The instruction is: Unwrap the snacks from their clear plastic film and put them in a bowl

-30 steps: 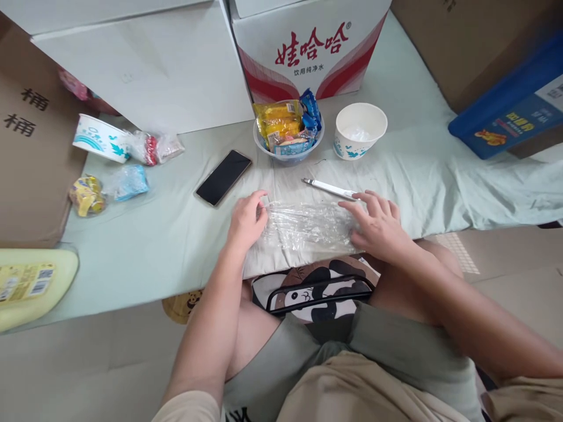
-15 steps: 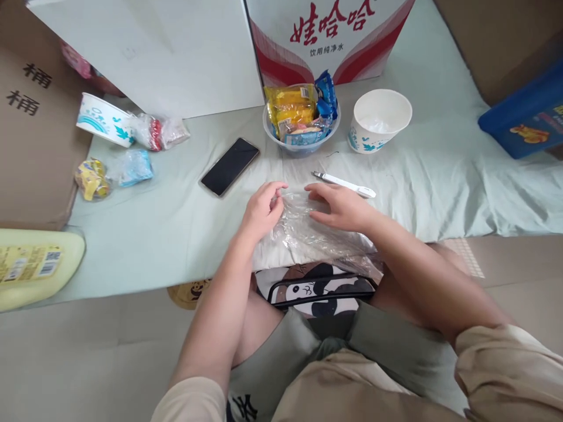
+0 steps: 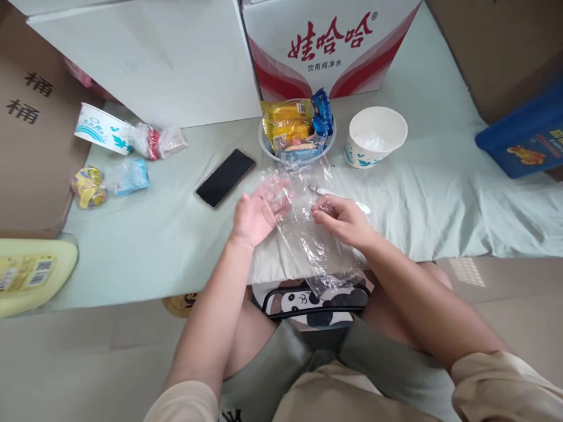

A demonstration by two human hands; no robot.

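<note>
Jug (image 3: 37, 276): one, well left of the bowl (image 3: 264, 145), nearer me.
Tipped cup (image 3: 103, 130): one, well left of the bowl; the packets touching it overlap, so I can't count them.
Loose packets: two, left of the bowl, one yellow (image 3: 89, 189), one blue (image 3: 134, 177).
Phone (image 3: 226, 177): one, just left of the bowl.
Left hand (image 3: 263, 212): palm up, fingers spread, behind or inside the film (image 3: 323, 258); I can't tell which.
Film: apparently one piece, on the bowl's near side, between both hands; I'd part it gently, fingers fanned, so it doesn't bunch.
Right hand (image 3: 341, 217): thumb and forefinger pinching the film; I'd hold that edge steady.
Knife (image 3: 361, 207): one, near side of the bowl; I'd keep the film off its tip.
Upright cup (image 3: 376, 138): one, right of the bowl.
</note>
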